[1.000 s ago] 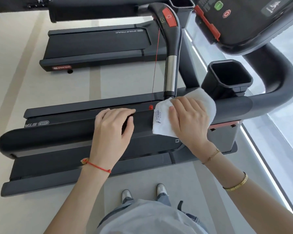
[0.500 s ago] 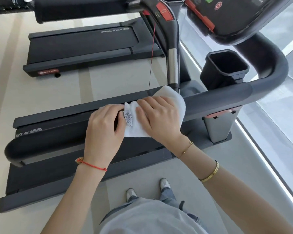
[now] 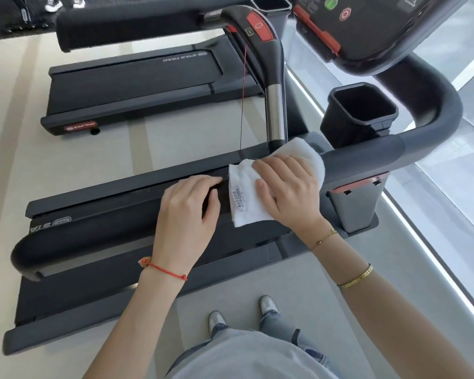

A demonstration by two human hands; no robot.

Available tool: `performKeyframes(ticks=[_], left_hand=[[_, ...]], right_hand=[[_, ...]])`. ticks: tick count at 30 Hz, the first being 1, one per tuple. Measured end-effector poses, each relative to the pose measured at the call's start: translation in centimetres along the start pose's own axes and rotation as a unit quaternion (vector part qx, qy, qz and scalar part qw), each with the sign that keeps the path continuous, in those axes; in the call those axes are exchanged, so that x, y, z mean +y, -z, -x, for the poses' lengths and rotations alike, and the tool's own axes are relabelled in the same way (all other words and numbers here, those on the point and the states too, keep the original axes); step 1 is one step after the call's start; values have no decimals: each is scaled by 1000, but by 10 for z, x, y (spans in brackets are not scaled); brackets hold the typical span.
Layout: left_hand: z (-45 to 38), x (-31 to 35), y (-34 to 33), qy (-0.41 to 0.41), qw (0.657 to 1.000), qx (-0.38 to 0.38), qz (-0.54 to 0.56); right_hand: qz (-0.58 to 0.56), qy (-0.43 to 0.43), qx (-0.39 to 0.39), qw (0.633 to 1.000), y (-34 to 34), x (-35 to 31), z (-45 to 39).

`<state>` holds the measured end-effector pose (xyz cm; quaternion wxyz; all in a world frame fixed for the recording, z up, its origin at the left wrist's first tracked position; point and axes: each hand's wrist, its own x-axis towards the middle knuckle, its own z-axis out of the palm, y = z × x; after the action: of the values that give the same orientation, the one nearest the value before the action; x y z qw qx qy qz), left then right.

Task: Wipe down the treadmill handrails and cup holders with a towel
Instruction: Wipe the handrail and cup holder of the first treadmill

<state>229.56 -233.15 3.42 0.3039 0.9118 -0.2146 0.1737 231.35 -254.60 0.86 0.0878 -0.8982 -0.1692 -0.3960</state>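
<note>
A dark grey padded treadmill handrail (image 3: 99,236) is seen from above, running from the lower left of the frame toward the right, where it bends upward in a wide curve at the right edge. A folded white terry towel (image 3: 246,198) with a small printed care label is pressed onto the handrail just right of centre. The right hand (image 3: 288,192) is laid flat over the towel, fingers spread and curled over the rail's far side, so the cloth is held against the rail under the palm. The left hand (image 3: 188,218) is closed around the bare handrail just beside the towel, on its left, with the fingers wrapped over the top and the thumb on the near side; nothing but the rail is gripped by it. A thin red cord bracelet (image 3: 164,270) is worn on the left wrist, and two gold bracelets (image 3: 356,277) are worn on the right forearm.

A black square plastic cup holder (image 3: 361,110) is mounted just above the rail in the upper right, open and dark inside. A black and chrome upright grip (image 3: 275,116) with a red button stands behind the towel, and a thin red safety cord (image 3: 242,99) hangs beside it. The black console (image 3: 389,31) with green and red buttons fills the upper right corner. A second dark treadmill (image 3: 137,86) lies in the upper left on the pale floor. Two grey shoes (image 3: 216,321) are seen at the bottom centre.
</note>
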Motion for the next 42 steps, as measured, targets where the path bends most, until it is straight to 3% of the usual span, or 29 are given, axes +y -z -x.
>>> performKeyframes(ticks=[18, 24, 31, 42], left_hand=[[-18, 54, -62, 44, 991, 73, -102], [-17, 57, -62, 46, 990, 82, -106], [-9, 50, -51, 54, 989, 93, -105], [20, -5, 4, 63, 986, 94, -125]], right_hand=[[7, 30, -28, 999, 46, 161, 23], [14, -18, -21, 1000, 39, 140, 22], [-12, 13, -14, 1000, 11, 63, 2], [44, 6, 9, 999, -5, 12, -15]])
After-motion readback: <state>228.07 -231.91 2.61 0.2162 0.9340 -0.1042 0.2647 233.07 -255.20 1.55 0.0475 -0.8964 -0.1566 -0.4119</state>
